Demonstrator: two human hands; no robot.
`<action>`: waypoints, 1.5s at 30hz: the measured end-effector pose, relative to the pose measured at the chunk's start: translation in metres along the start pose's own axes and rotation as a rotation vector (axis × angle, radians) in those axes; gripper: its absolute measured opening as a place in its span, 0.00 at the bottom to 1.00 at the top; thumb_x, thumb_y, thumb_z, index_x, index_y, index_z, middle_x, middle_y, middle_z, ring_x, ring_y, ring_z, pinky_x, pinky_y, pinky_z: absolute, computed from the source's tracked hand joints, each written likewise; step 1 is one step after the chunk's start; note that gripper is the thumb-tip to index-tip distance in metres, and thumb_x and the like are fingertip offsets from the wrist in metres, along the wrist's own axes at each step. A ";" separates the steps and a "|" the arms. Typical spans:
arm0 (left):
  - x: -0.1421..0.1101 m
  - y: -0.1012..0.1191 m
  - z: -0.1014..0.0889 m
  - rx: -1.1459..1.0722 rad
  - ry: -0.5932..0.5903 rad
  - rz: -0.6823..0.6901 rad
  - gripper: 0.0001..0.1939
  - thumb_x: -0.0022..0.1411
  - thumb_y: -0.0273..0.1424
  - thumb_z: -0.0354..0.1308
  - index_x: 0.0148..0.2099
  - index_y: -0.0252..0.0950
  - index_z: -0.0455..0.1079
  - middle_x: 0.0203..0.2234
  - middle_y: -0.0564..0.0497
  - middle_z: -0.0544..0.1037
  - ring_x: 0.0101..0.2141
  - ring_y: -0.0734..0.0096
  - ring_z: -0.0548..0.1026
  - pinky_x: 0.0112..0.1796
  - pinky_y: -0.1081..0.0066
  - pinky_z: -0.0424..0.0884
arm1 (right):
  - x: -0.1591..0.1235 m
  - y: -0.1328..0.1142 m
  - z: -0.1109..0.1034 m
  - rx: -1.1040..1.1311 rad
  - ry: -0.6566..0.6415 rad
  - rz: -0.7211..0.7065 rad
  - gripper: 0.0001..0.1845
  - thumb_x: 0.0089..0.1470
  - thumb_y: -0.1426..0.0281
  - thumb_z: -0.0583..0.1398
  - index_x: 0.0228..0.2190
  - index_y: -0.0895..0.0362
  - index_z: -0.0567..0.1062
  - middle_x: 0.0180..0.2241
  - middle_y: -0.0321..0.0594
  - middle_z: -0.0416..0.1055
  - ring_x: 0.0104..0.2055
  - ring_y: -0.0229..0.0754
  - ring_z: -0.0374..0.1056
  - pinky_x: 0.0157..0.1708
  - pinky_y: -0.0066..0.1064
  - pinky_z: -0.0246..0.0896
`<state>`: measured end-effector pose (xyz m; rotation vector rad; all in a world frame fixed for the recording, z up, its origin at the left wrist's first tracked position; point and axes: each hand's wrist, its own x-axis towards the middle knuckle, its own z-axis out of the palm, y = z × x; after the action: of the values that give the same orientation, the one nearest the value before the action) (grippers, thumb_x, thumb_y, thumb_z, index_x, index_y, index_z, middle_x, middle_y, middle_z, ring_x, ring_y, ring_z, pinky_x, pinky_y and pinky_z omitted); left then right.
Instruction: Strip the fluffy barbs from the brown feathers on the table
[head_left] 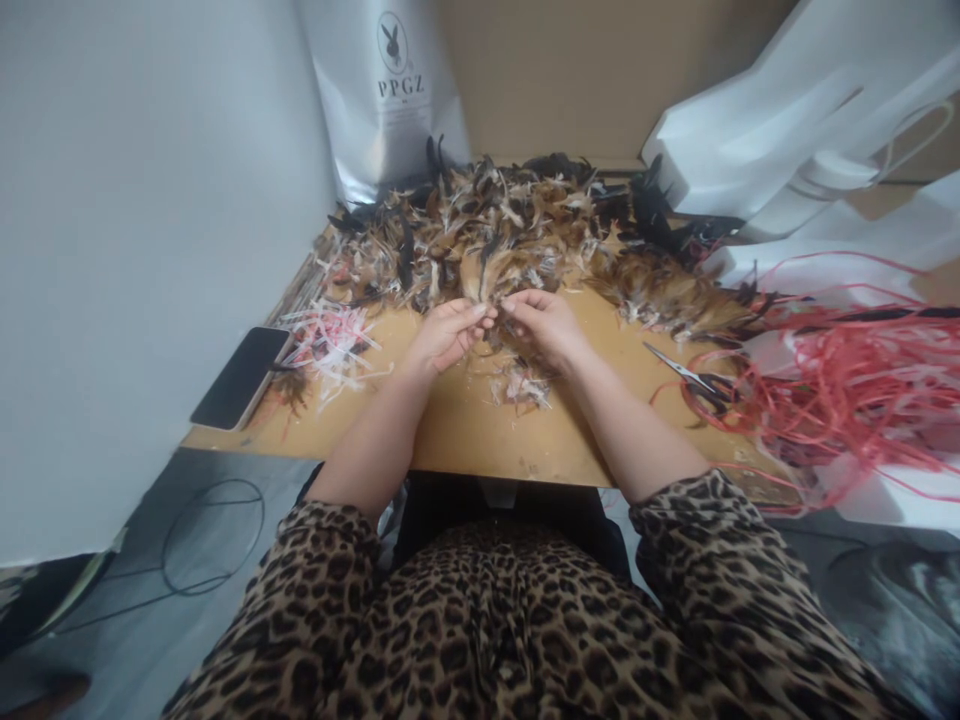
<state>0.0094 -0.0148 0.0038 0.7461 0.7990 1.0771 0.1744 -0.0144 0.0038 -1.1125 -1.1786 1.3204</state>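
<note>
Over the middle of the table, my left hand (453, 330) pinches the base of a small bunch of feathers (481, 268), tan with a dark streak, fanned out upward. Close beside it, my right hand (546, 322) has thumb and fingers pressed together near the same base; what sits in that pinch is too small to make out. Behind both hands spreads a large heap of brown, tan and black feathers (517, 205). A little pile of pale feather scraps (520, 386) lies on the tabletop below my hands.
A phone (241, 378) lies at the table's left edge beside white and pink strips (330, 340). To the right are scissors (694, 375), a row of brown feathers (671, 290) and tangled red ribbon (862, 390). A silver bag (390, 120) stands behind; a wooden tabletop (517, 445) holds everything.
</note>
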 end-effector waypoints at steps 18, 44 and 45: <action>0.002 -0.007 -0.001 0.042 -0.005 -0.078 0.04 0.59 0.21 0.58 0.30 0.29 0.69 0.26 0.49 0.80 0.24 0.83 0.75 0.25 0.83 0.67 | 0.002 0.000 -0.002 0.177 -0.052 0.019 0.23 0.29 0.58 0.73 0.24 0.58 0.73 0.15 0.30 0.65 0.17 0.28 0.54 0.17 0.23 0.42; 0.001 -0.005 0.001 0.022 -0.021 -0.089 0.08 0.57 0.19 0.60 0.27 0.29 0.66 0.20 0.52 0.76 0.19 0.87 0.71 0.22 0.86 0.65 | 0.004 0.004 0.000 0.101 0.076 -0.059 0.19 0.37 0.59 0.68 0.29 0.56 0.71 0.21 0.29 0.65 0.19 0.29 0.55 0.18 0.24 0.47; 0.001 -0.006 0.000 0.017 -0.027 -0.089 0.08 0.57 0.18 0.59 0.27 0.29 0.66 0.20 0.52 0.76 0.19 0.87 0.71 0.22 0.87 0.65 | 0.003 0.004 0.000 0.094 0.061 -0.060 0.18 0.37 0.60 0.68 0.29 0.56 0.71 0.21 0.29 0.65 0.19 0.29 0.55 0.18 0.24 0.47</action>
<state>0.0125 -0.0154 -0.0009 0.7315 0.8123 0.9798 0.1736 -0.0113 -0.0004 -1.0358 -1.0860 1.2742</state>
